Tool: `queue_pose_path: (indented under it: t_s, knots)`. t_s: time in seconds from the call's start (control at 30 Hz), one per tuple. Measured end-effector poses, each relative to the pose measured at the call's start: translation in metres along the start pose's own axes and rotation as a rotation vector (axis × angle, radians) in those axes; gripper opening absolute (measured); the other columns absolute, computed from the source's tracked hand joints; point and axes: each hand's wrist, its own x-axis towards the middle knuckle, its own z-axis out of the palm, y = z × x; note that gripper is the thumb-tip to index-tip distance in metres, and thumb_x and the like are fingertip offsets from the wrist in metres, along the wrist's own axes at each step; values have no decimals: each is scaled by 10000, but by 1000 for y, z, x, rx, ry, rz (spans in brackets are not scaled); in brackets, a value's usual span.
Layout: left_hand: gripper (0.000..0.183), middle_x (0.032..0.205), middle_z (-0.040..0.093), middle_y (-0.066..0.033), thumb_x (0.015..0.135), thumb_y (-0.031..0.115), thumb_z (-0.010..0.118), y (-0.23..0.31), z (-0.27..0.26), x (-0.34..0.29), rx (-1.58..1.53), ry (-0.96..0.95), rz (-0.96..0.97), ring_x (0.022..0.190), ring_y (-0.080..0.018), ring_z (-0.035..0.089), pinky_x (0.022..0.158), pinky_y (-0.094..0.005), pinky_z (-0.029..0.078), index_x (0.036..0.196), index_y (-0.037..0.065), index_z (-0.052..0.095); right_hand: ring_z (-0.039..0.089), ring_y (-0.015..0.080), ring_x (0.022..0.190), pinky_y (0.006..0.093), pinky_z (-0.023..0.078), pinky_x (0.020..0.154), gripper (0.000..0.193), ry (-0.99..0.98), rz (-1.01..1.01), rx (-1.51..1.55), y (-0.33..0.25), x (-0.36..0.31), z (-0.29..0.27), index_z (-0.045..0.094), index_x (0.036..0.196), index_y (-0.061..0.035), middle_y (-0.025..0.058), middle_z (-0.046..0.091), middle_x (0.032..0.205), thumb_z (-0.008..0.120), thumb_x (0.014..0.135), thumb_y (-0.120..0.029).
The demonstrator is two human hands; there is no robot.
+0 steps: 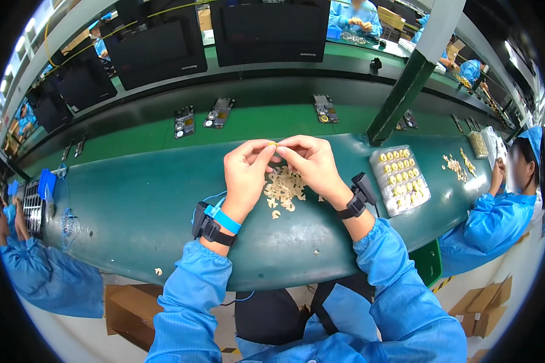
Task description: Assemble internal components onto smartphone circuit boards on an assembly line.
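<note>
Fingertip to fingertip, my left hand and my right hand pinch a small round yellow-rimmed part between them. Fingers cover most of it, so its exact kind does not show. Just beneath lies a loose pile of small cream-coloured curved pieces on the green table mat. To the right of my right hand rests a clear plastic tray with rows of round gold-and-white parts. A blue band and a black strap circle my left wrist; a black strapped device sits on my right one.
Circuit boards lie spaced along a green conveyor strip beyond the table, below dark monitors. A green post rises behind the tray. Co-workers in blue sit at the right and left. Cardboard boxes stand on the floor.
</note>
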Motion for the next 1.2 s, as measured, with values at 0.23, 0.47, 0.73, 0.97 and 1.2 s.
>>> queue_pose_path:
  t_s: [0.23, 0.47, 0.73, 0.97, 1.2]
  knots:
    - [163, 1021, 740, -88, 1001, 39, 677, -2, -1, -1, 205, -30, 51, 857, -144, 734, 661, -241, 575, 1120, -59, 733, 652, 162, 661, 300, 524, 599, 151, 58, -289, -508, -9, -2, -5, 729, 1061, 7, 103, 684, 850, 721, 930, -68]
    - [172, 1034, 707, -97, 998, 13, 659, -1, 0, -1, 269, -91, 123, 840, -133, 713, 651, -236, 573, 1130, -61, 741, 656, 176, 660, 303, 535, 615, 112, 14, -300, -450, -7, -3, -8, 705, 1006, 24, 115, 677, 850, 707, 933, -61]
    - [219, 1033, 731, -104, 1010, 30, 658, -4, 1, -1, 174, -63, -3, 843, -133, 725, 639, -234, 563, 1208, -54, 698, 642, 131, 670, 283, 527, 616, 116, 0, -213, -362, -2, -4, -9, 687, 972, 48, 96, 666, 843, 704, 938, -62]
    - [176, 1031, 754, -108, 1029, 56, 646, -2, 3, -4, 91, -111, -57, 842, -145, 739, 641, -242, 568, 1158, -57, 688, 608, 90, 659, 265, 510, 607, 122, 20, -162, -285, 3, -4, -3, 665, 937, 47, 65, 656, 807, 709, 926, -65]
    - [171, 1029, 752, -118, 1055, 76, 611, -6, -3, 2, 59, -101, -19, 816, -169, 751, 624, -247, 565, 1134, -56, 686, 598, 79, 632, 256, 495, 588, 109, 74, -89, -106, 5, -4, -6, 673, 909, 34, 42, 651, 741, 717, 907, -65]
